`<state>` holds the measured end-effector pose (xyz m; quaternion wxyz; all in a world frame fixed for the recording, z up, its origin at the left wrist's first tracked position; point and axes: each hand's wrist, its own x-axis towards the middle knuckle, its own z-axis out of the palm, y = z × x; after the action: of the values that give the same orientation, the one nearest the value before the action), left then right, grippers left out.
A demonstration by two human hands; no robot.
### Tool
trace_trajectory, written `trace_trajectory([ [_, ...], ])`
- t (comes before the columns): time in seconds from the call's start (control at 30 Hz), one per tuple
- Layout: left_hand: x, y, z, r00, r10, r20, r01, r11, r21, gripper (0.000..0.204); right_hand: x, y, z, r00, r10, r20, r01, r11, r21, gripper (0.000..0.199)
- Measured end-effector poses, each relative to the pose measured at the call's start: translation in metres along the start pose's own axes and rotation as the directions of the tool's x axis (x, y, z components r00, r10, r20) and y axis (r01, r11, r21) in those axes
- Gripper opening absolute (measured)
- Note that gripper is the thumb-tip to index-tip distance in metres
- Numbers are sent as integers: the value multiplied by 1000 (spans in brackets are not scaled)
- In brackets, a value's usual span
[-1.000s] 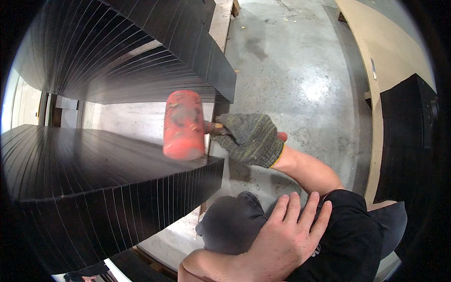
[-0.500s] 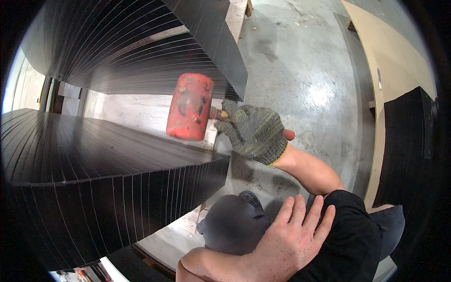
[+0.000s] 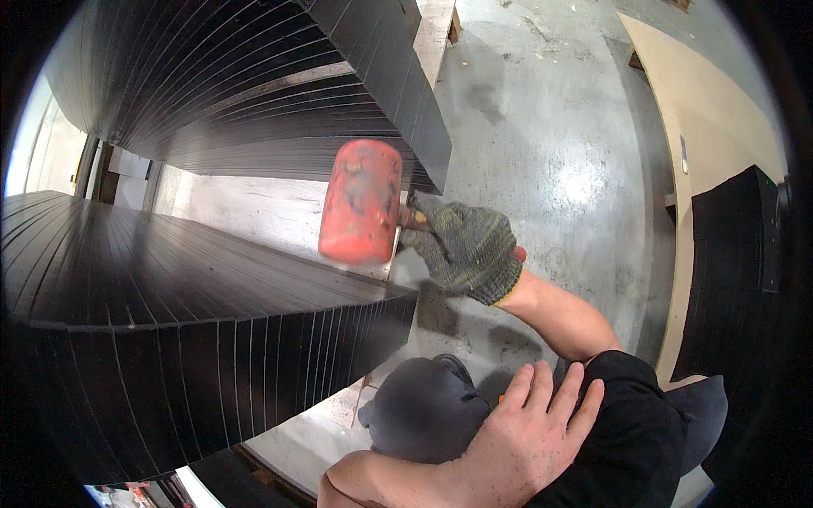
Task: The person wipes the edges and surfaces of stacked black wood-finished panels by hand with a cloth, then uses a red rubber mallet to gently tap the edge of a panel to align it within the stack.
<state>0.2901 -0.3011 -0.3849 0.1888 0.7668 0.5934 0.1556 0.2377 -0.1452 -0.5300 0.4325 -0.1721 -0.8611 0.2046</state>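
My right hand, in a dark grey-green knitted glove, grips the handle of a mallet. Its worn red cylindrical head has dark scuffs and is slightly blurred. The head is over the gap between an upper stack of thin black panels and a lower one; whether it touches either, I cannot tell. The red handle end pokes out behind the glove. My left hand is bare, its fingers stretched and slightly spread, lying against my black right sleeve with nothing held.
Pale boards lie between the two stacks. Grey concrete floor stretches beyond my right hand. At the right stand a beige board and another black stack. A dark grey rounded cloth shape lies beside my left forearm.
The mallet and my right hand have shifted a little to the right and slightly nearer to me. My left hand stays in nearly the same place.
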Motion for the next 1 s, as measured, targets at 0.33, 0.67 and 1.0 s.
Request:
trace_trajectory([
  [0.33,5,-1,-13,995,33,-98,-29,999,38,46,-11,6,3,997,43,61,-44,999,12,42],
  [0.67,5,-3,-9,996,10,-88,-10,1000,8,46,-14,8,5,995,99,29,-100,994,48,41],
  [1.0,7,-1,-12,996,8,-85,-11,999,-34,53,-31,26,19,987,105,123,-105,994,-5,44],
])
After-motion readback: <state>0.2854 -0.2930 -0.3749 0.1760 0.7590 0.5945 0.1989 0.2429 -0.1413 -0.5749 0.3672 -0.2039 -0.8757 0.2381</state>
